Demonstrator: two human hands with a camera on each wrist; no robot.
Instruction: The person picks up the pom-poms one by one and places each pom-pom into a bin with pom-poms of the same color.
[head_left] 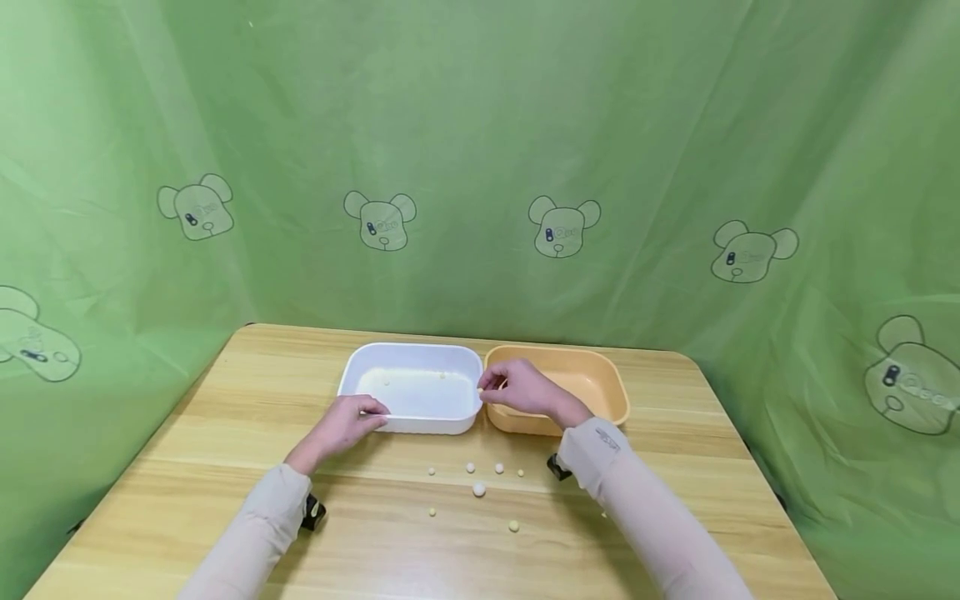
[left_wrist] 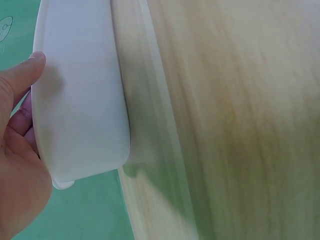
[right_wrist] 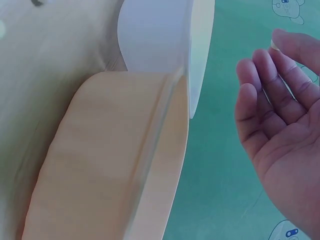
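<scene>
My left hand (head_left: 347,425) grips the near rim of a white plastic bin (left_wrist: 82,100), thumb on the outer wall and fingers over the edge. My right hand (head_left: 522,388) is raised over the left end of an orange plastic bin (head_left: 611,392), beside the white one. Between its thumb and index fingertip it pinches a small pale yellow ball (right_wrist: 274,45), mostly hidden by the fingers. Two small balls lie inside the white bin, one a yellowish ball (head_left: 442,375).
Several loose balls lie on the wooden table (head_left: 375,533) in front of the bins, among them a larger white ball (head_left: 479,490) and a yellow ball (head_left: 513,526). A green curtain (head_left: 465,125) with printed bear heads hangs behind and at both sides.
</scene>
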